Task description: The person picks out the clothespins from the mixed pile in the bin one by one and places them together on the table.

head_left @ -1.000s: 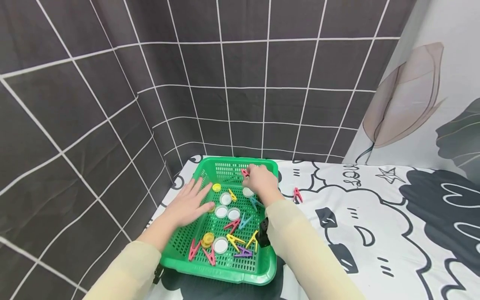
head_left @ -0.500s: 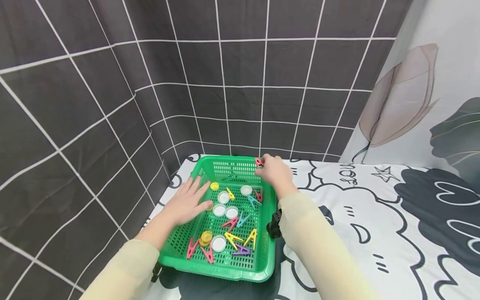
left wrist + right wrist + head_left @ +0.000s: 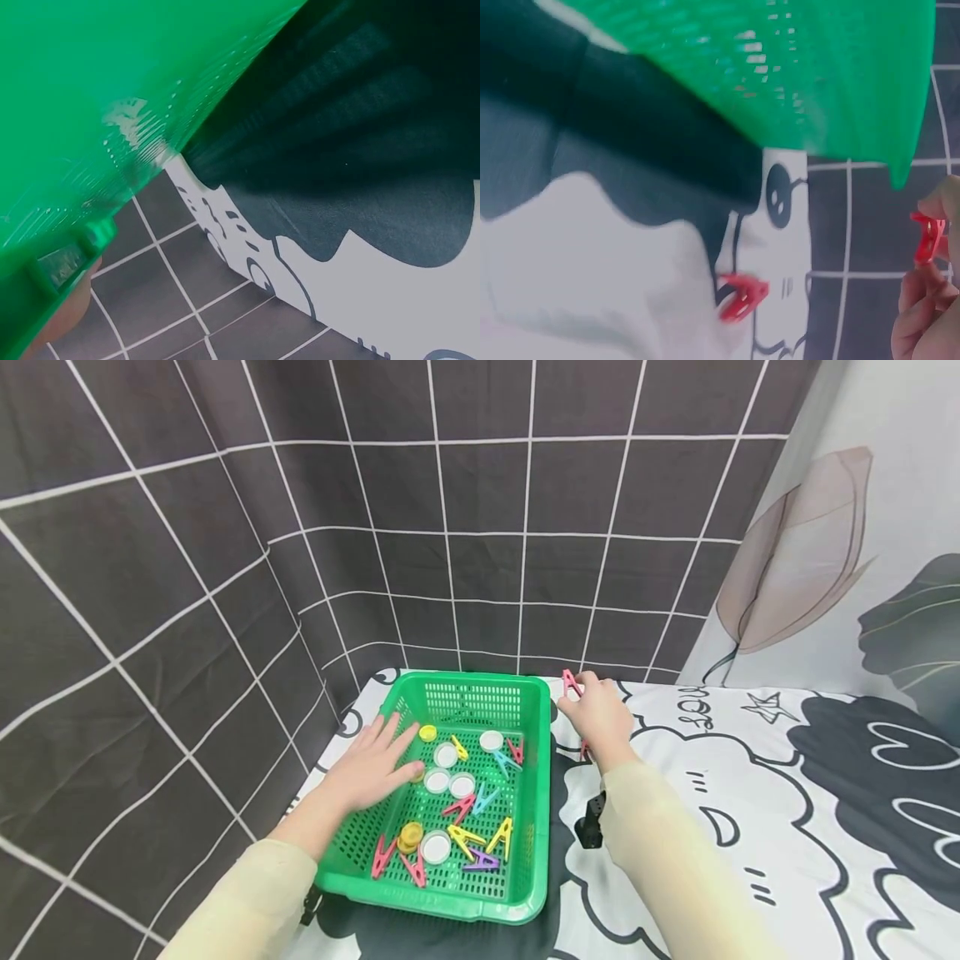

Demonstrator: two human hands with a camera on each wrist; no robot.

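In the head view my right hand pinches a red clothespin just outside the right rim of a green plastic basket. A second red clothespin lies on the cloth below that hand, mostly covered by it in the head view. My left hand has its fingers spread over the basket's left rim. Inside the basket are several red, yellow and blue clothespins, a purple clothespin, several white round caps and some yellow caps. In the left wrist view mainly the basket's outer wall shows.
The basket stands on a white cloth with black cartoon drawings. Dark curtains with a white grid rise behind it and close along its left side. A white leaf-patterned curtain hangs at the right.
My right hand has carried the red clothespin up from inside the basket, over its right rim, and out to the right above the cloth. My left hand stays nearly still.
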